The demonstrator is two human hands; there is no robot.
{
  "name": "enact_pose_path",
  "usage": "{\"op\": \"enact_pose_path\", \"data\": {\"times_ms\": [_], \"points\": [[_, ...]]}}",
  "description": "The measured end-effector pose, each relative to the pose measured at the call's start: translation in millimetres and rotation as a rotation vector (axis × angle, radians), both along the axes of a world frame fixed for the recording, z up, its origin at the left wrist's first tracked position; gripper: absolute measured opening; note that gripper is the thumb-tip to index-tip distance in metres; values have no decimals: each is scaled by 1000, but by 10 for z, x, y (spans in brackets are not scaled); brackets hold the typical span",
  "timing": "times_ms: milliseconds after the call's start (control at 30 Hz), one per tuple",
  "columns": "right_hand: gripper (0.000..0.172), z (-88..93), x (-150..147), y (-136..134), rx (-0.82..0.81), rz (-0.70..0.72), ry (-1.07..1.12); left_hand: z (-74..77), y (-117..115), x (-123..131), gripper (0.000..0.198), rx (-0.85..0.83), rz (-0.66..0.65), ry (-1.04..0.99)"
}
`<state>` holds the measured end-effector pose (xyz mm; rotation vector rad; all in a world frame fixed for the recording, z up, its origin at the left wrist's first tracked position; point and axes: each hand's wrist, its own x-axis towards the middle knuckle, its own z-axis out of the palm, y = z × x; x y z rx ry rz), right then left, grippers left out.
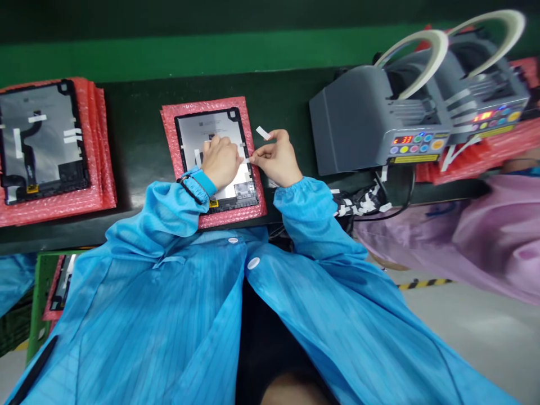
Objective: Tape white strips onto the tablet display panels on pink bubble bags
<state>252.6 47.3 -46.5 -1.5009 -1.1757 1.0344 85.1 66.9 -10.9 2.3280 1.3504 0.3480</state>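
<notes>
A display panel (230,121) with a black frame and grey back lies on pink bubble wrap (253,211). My left hand (223,160) rests palm down on the panel, fingers bent and loosely apart; its thumb side is near a short white tape strip (245,161) at the right edge. Thumb and index finger of my right hand (278,160) are pinched at the outer end of that strip. Another white tape piece (263,133) sticks out from the right hand's fingertips, above the table. My left hand hides the panel's middle.
At left, another panel (54,135) with a black flex cable lies on stacked pink bubble wrap (99,169). Two grey tape dispensers (354,118) with white tape rolls stand at right. A tape-covered black bundle (358,203) lies by the table edge. A person in pink (485,230) is at right.
</notes>
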Motion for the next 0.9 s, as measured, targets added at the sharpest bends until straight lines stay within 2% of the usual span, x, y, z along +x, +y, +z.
{"op": "enact_pose_path", "data": {"times_ms": [167, 300, 367, 433, 533, 633, 733, 900], "points": [[55, -83, 55, 37, -35, 25, -31, -71, -8, -21, 18, 52, -6, -22], [61, -65, 160, 39, -35, -8, -51, -115, 109, -91, 22, 53, 60, -41], [55, 18, 197, 22, -11, 43, -34, -87, 205, -132, 22, 38, 81, -74], [47, 139, 201, -3, 16, 132, -26, -26, 290, -161, 23, 23, 44, -126], [46, 321, 154, -38, 48, 259, -68, 80, 348, -171, 28, 15, -60, -182], [46, 419, 106, -59, 64, 332, -132, 126, 334, -157, 27, -4, -103, -155], [42, 425, 107, -64, 47, 289, -182, 83, 317, -149, 23, -35, -92, -140], [30, 370, 118, -41, 35, 97, -186, 6, 334, -148, 20, -70, -28, -158]]}}
